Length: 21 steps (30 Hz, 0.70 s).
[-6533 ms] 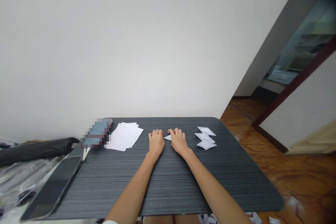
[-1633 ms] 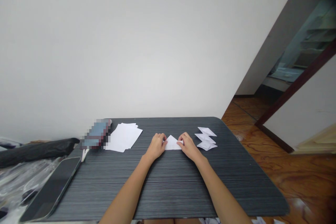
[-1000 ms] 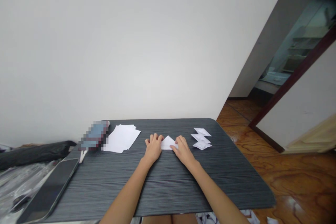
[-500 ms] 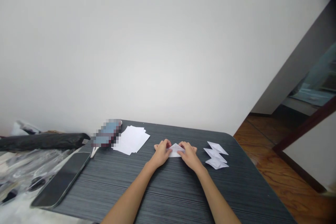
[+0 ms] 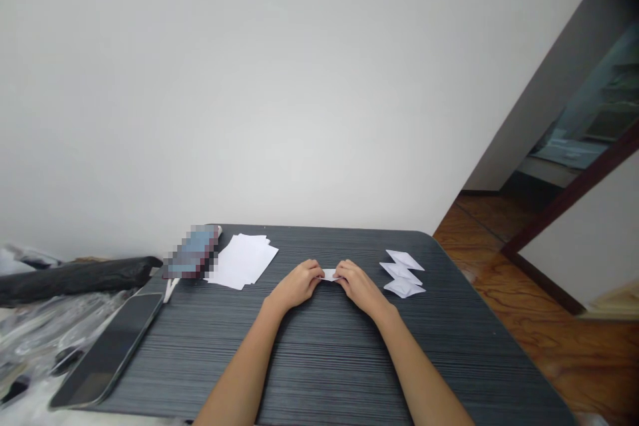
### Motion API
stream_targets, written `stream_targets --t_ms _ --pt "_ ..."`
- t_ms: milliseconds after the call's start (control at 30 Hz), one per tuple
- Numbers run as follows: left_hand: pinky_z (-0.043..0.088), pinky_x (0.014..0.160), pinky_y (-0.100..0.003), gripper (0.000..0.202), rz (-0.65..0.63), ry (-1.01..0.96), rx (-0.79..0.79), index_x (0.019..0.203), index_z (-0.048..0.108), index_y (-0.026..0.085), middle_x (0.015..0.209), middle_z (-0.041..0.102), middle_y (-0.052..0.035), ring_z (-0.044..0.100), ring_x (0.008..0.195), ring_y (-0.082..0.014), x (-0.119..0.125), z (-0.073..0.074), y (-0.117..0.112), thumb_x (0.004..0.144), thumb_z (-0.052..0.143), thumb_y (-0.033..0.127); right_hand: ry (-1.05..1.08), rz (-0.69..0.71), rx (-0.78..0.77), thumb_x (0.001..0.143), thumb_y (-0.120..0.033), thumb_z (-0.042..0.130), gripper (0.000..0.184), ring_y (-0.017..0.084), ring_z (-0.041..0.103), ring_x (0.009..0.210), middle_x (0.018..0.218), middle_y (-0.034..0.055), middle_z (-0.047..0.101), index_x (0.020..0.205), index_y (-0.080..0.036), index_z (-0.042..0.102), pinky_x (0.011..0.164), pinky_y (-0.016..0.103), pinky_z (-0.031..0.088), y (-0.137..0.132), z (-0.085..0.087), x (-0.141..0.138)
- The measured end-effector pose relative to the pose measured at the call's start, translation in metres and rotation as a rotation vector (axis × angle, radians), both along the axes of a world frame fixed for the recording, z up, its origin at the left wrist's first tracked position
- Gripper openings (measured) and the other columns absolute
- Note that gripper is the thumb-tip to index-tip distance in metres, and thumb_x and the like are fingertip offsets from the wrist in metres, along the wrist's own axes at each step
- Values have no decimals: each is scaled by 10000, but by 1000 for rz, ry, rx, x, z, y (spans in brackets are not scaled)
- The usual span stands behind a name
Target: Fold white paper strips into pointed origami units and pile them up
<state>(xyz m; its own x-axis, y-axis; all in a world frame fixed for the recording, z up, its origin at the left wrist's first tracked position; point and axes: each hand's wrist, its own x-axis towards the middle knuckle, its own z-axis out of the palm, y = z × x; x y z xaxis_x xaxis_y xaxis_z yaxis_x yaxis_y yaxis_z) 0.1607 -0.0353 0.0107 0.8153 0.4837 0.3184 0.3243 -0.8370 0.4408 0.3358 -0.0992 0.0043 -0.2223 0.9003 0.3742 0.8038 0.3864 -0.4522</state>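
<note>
A small piece of folded white paper (image 5: 329, 275) lies between my two hands over the middle of the dark table; only a short strip of it shows. My left hand (image 5: 302, 281) has its fingers closed on the paper's left end. At the right end, my right hand (image 5: 353, 283) pinches it between thumb and fingers. To the right of my hands lie three folded white paper pieces (image 5: 402, 273) with pointed ends, overlapping in a column. Left of my hands is a loose stack of flat white paper sheets (image 5: 243, 259).
A partly pixelated object (image 5: 192, 253) is beside the sheets, with a white strap near it. A dark phone-shaped slab (image 5: 110, 349) lies along the left edge of the table (image 5: 329, 359). Clear plastic wrapping (image 5: 74, 313) and a black roll (image 5: 74, 277) are further left. A white wall rises behind.
The paper between my hands showed a triangular peak; now a narrow flat strip shows. My fingers have closed over its ends. The view has turned slightly.
</note>
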Motion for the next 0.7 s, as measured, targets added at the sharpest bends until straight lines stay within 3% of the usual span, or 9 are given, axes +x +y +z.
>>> stream_targets --t_ms 167,300,467,700 --pt "363 707 -266 182 149 -48 -67 751 576 146 748 548 -43 496 745 -154 6 -11 6 795 410 207 178 -66 -97 786 -180 424 132 148 500 713 719 12 560 772 -187 555 667 261 362 7 -3 6" --pt "375 678 -261 199 275 -119 -180 920 544 149 722 562 -28 510 685 -144 9 -20 13 768 416 153 285 -160 -166 770 -194 426 122 131 497 625 647 -12 538 830 -187 532 614 243 357 15 -12 9" --pt "363 736 -282 196 337 -38 -116 892 549 158 860 490 -57 475 804 -156 11 -20 10 747 420 130 137 -218 -103 767 -221 430 114 153 472 745 745 15 524 806 -198 535 687 270 331 16 -15 8" --pt "303 747 -376 263 508 164 -2 1020 483 283 969 423 -52 380 918 -213 11 -11 -2 784 396 205 -90 -439 -36 775 -275 449 155 193 399 821 850 43 462 915 -251 510 701 314 278 9 -16 -3"
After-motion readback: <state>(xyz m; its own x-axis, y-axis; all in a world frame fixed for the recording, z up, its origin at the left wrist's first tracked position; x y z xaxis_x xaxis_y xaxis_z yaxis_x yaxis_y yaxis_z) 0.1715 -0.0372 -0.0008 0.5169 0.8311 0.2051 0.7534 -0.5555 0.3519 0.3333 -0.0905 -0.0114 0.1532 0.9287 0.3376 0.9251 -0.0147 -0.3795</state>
